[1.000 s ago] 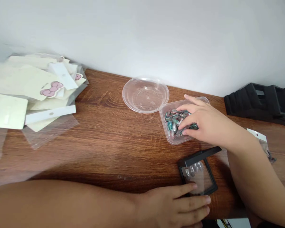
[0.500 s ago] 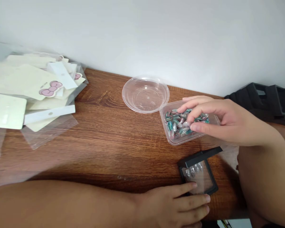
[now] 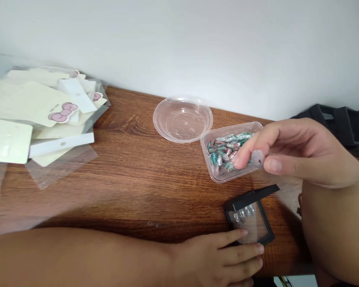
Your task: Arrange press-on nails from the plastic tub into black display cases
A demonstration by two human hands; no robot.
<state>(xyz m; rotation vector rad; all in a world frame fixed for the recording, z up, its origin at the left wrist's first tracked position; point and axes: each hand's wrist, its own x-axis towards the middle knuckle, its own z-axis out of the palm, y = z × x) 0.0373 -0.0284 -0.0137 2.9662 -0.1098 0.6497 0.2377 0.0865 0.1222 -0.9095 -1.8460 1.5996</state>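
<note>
The right thumb and forefinger fingers (image 3: pixel 275 164) pinch a pale, translucent false nail (image 3: pixel 257 158), held in the air at the near right corner of a clear rectangular tub (image 3: pixel 207 161). The right hand (image 3: pixel 312 153) screens the tub's right end and part of the black frames (image 3: pixel 351 125) by the wall (image 3: pixel 167 48). The left hand (image 3: pixel 211 257) lies palm down with its fingers stretched out and slightly apart, gripping nothing; its forefinger rests over the near left part of an open black display case (image 3: pixel 267 237), hiding that edge. Further left, cream cards with pink bows (image 3: pixel 32 99) lie heaped with clear sleeves (image 3: pixel 62 167) on the wooden desk (image 3: pixel 137 191), well apart from both hands. The pinched nail turns a broad, rounded face with a small dark spot towards the camera; its long axis and which end is the tip cannot be told. The tub holds a loose pile of glossy nails (image 3: pixel 221 153) in teal, silver and pink, pointing every way. A row of clear nails (image 3: pixel 243 214) sits along the case's far side, beneath its tilted lid. A round clear plastic lid (image 3: pixel 182 119) touches or slightly overlaps the tub's far left corner.
</note>
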